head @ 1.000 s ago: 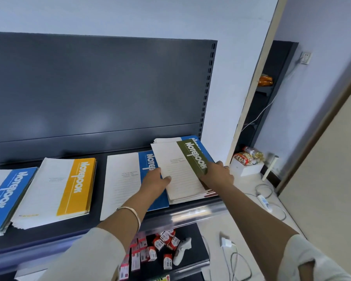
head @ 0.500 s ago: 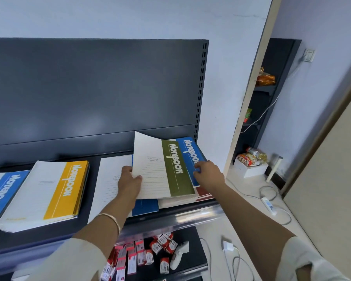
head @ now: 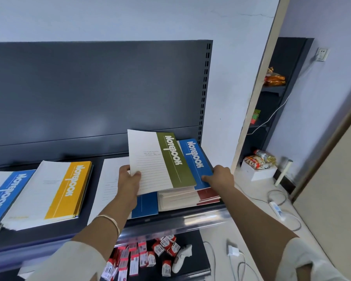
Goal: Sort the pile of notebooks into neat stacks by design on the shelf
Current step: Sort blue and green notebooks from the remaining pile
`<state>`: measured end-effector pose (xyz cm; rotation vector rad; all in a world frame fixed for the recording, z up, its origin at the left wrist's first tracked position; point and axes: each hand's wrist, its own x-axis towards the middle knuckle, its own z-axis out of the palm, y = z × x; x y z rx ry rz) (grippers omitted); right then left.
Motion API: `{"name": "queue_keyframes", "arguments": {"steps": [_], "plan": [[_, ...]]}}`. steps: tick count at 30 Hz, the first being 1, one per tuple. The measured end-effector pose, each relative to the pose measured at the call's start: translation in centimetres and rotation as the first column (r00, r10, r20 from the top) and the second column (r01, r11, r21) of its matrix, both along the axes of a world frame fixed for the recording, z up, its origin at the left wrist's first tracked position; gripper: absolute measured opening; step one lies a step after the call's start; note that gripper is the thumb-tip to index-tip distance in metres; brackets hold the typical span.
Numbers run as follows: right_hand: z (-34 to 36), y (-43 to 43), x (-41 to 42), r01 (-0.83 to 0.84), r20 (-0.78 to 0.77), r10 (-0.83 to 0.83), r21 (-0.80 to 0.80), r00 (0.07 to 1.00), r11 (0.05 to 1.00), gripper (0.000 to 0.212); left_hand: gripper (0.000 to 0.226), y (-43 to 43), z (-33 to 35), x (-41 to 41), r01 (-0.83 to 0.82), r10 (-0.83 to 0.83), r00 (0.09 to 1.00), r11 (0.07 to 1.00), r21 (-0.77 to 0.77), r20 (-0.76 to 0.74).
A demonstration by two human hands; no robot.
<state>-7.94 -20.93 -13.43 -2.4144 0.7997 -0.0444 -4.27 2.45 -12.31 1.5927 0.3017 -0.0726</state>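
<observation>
Evidently mid-sort: the left hand [head: 129, 180] pinches the green notebook [head: 162, 159] by its near corner and tilts it up off the pile [head: 182, 197], probably to carry it away. Just beside it, the right hand [head: 221, 176] lays its fingers on the blue notebook [head: 195, 157], seemingly to steady the rest.

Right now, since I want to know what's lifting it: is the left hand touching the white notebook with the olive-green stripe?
Touching. The head view shows the left hand pinching the olive-green-striped notebook at its lower left corner, thumb on the cover.
</observation>
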Motion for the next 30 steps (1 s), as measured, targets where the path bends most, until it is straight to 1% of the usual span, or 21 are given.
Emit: {"name": "queue_keyframes", "arguments": {"steps": [3,5,7,11,14,16,18,21,26,28,30], "plan": [[0.2,-0.6,-0.2,0.005,0.036,-0.008,0.069,0.999,0.998,0.039,0.032,-0.8,0.1,0.0,0.0,0.0,1.0,0.999,-0.041,-0.013],[0.3,-1.0,-0.3,0.022,0.051,-0.03,0.144,0.998,0.989,0.037,0.032,-1.1,0.2,0.0,-0.003,0.002,1.0,0.998,-0.062,-0.02],[0.3,-1.3,-0.4,0.034,0.052,-0.044,0.178,0.998,0.984,0.034,0.034,-1.3,0.1,0.0,-0.003,0.001,1.0,0.997,-0.076,-0.026],[0.6,-1.6,-0.7,0.058,0.075,-0.07,0.152,0.995,0.987,0.026,0.033,-1.6,0.2,-0.1,-0.003,0.002,1.0,0.997,-0.077,-0.02],[1.4,-2.3,-1.2,0.096,0.156,-0.112,0.106,0.981,0.99,0.022,0.03,-1.1,0.0,-0.1,-0.002,0.003,0.999,1.0,-0.021,0.04],[1.7,-2.8,-1.5,0.143,0.272,-0.179,0.148,0.946,0.979,0.014,0.029,-0.7,0.0,0.0,-0.012,0.012,0.996,1.0,0.002,0.093],[2.3,-3.2,-1.9,0.222,0.384,-0.293,0.218,0.876,0.95,0.009,0.03,-0.6,-0.1,0.0,-0.033,0.031,0.991,0.999,0.012,0.129],[3.1,-3.2,-2.3,0.298,0.477,-0.389,0.258,0.788,0.919,0.016,0.031,-0.9,0.0,-0.1,-0.06,0.054,0.987,0.997,0.04,0.152],[4.0,-3.3,-3.2,0.347,0.545,-0.466,0.313,0.697,0.884,0.019,0.03,-1.1,-0.1,-0.3,-0.071,0.053,0.987,0.991,0.116,0.15],[4.2,-3.5,-3.4,0.346,0.537,-0.526,0.405,0.659,0.846,0.018,0.029,-0.8,-0.2,-0.2,-0.07,0.053,0.989,0.99,0.125,0.138],[4.2,-3.5,-3.4,0.316,0.509,-0.589,0.525,0.628,0.79,0.012,0.03,-0.4,-0.5,0.0,-0.061,0.048,0.993,0.992,0.112,0.109]]}}
